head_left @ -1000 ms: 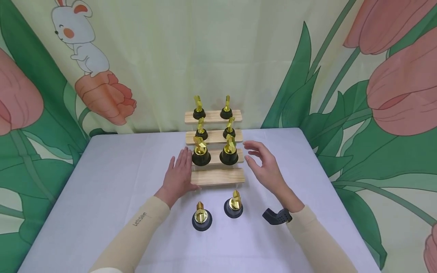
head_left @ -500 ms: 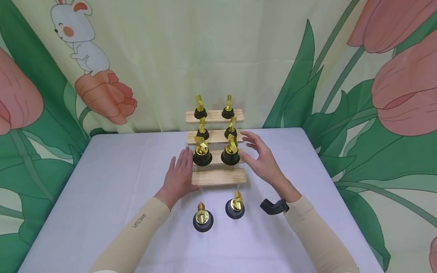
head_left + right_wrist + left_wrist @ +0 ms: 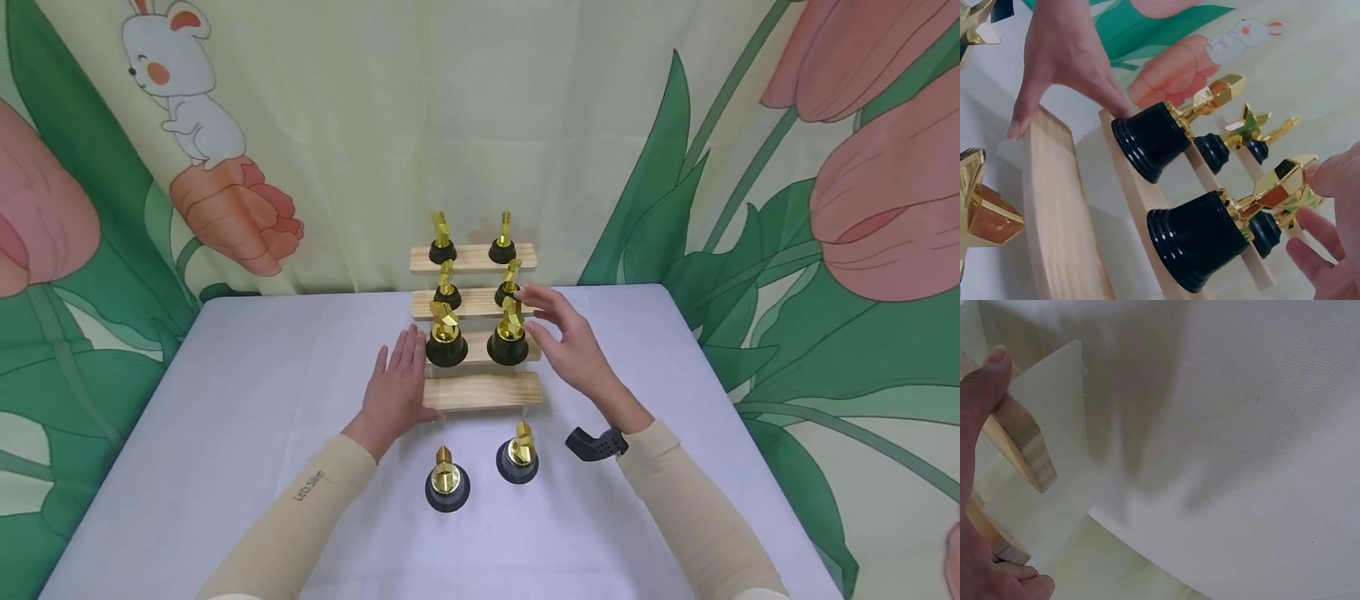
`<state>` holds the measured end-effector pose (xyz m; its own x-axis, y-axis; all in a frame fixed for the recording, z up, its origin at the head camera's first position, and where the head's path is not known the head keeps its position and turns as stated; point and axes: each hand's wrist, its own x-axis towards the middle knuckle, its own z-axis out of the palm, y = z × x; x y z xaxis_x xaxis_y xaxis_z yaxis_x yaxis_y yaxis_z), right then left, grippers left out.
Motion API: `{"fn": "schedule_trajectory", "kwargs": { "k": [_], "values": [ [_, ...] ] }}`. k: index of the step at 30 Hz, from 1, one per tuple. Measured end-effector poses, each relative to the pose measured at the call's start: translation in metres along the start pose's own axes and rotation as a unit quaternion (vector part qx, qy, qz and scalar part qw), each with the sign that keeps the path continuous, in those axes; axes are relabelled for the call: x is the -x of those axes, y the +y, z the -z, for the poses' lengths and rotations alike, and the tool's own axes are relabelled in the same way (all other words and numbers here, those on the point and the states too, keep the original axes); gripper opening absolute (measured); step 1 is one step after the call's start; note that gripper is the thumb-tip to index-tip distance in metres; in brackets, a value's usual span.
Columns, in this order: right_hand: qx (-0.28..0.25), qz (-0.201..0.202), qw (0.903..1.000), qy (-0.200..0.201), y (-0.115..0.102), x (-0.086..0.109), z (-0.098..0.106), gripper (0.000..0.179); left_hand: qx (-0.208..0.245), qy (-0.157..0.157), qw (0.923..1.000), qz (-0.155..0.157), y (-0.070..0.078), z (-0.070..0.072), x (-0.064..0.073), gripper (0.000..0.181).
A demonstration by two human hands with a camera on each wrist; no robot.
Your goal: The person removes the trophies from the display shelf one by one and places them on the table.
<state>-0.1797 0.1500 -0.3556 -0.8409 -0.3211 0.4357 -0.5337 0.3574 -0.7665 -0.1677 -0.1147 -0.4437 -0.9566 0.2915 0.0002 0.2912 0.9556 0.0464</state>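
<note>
A tiered stand of light wooden shelves (image 3: 483, 392) bears gold star trophies on black bases. My left hand (image 3: 393, 387) lies along its left side, fingers straight and together. In the left wrist view its thumb rests at the end of a wooden shelf (image 3: 1032, 450). My right hand (image 3: 573, 342) is beside the right trophy (image 3: 508, 342) of the lowest occupied shelf. Its fingers are bent and spread; in the right wrist view the thumb reaches the gold top of that trophy (image 3: 1197, 240). Another trophy (image 3: 447, 346) stands to its left on the same shelf.
Pairs of smaller trophies stand on the two upper shelves, including one at the back left (image 3: 442, 250). Two more trophies, a left one (image 3: 447, 492) and a right one (image 3: 517, 467), stand on the white tablecloth in front. A printed curtain (image 3: 360, 167) hangs behind the table.
My right hand has moved left and slightly up, from beside the stand to the right trophy on the lowest occupied shelf. My left hand has stayed at the stand's left side.
</note>
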Motion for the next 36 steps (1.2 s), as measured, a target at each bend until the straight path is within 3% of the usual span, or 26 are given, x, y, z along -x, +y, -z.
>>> {"fn": "schedule_trajectory", "kwargs": {
  "k": [6, 19, 24, 31, 36],
  "values": [
    [-0.010, -0.027, 0.9996, -0.002, 0.002, 0.000, -0.005, 0.040, 0.008, -0.007, 0.9999, 0.006, -0.001, -0.001, 0.000, 0.138],
    [-0.037, -0.056, 0.9977, 0.000, 0.003, -0.001, -0.008, 0.042, 0.002, 0.009, 0.9999, -0.009, -0.001, 0.000, 0.002, 0.139],
    [-0.055, -0.044, 0.9975, 0.003, 0.008, -0.001, -0.009, 0.042, 0.000, 0.004, 1.0000, -0.005, -0.002, 0.001, 0.002, 0.139],
    [-0.068, -0.028, 0.9971, 0.018, 0.038, 0.001, -0.009, 0.045, -0.004, 0.002, 1.0000, 0.000, -0.001, 0.001, 0.001, 0.139],
    [-0.060, -0.016, 0.9977, 0.027, 0.039, 0.004, -0.006, 0.044, -0.002, 0.008, 1.0000, 0.000, 0.000, 0.000, 0.002, 0.138]
  ]
}}
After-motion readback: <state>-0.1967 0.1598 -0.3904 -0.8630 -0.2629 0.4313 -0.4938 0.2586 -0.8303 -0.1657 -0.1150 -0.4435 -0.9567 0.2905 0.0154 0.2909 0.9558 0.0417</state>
